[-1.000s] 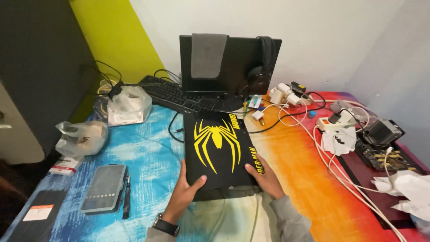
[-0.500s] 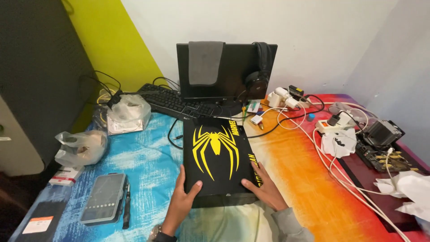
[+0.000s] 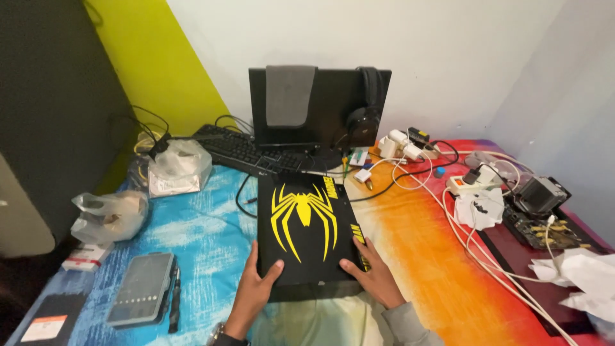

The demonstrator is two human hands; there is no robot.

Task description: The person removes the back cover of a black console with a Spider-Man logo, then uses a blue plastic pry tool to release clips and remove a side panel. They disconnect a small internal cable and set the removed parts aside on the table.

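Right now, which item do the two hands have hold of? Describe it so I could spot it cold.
Start at the black monitor against the back wall and come toward the camera, past the keyboard. The flat black laptop lies closed on the colourful cloth, left hand and right hand on its near corners. Only it bears a large yellow spider emblem.

Evenly and brightly lit from overhead, with soft, faint shadows and no harsh glare. Sharp through the centre; wide-angle stretch and slight softness at edges, dim at far left.
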